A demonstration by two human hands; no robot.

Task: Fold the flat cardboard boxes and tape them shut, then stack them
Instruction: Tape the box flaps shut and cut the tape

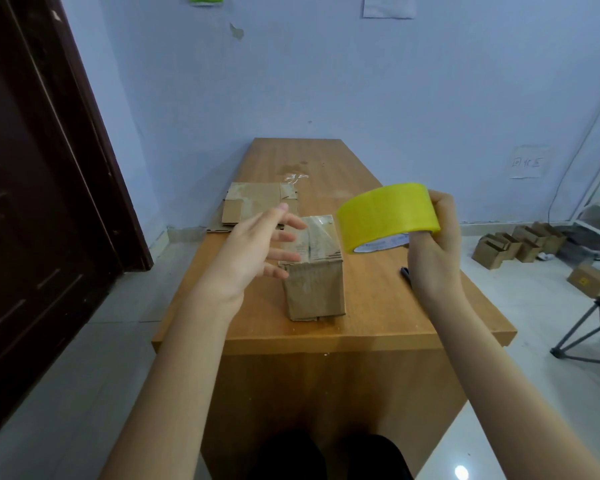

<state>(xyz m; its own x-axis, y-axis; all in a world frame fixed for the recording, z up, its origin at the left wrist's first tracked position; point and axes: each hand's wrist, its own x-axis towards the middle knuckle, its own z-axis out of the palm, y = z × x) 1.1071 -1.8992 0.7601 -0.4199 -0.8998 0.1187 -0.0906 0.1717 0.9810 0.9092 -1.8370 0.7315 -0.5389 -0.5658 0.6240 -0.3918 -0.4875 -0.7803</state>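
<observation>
Right hand (433, 251) raised above the surface (378, 306), grip closed around the yellow tape roll (387, 216); left hand (253, 251) open, fingers spread, just beside the folded box (314, 289) standing mid-surface; flat cardboard (253, 206) lies farther back, well apart.

The right hand (433, 244) holds a yellow tape roll (388, 216) up above the wooden table (378, 306). Just left of that grip and lower stands a folded cardboard box (314, 289), the left hand (253, 251) spread open beside it. Beyond lie flat cardboard boxes (253, 206).
</observation>
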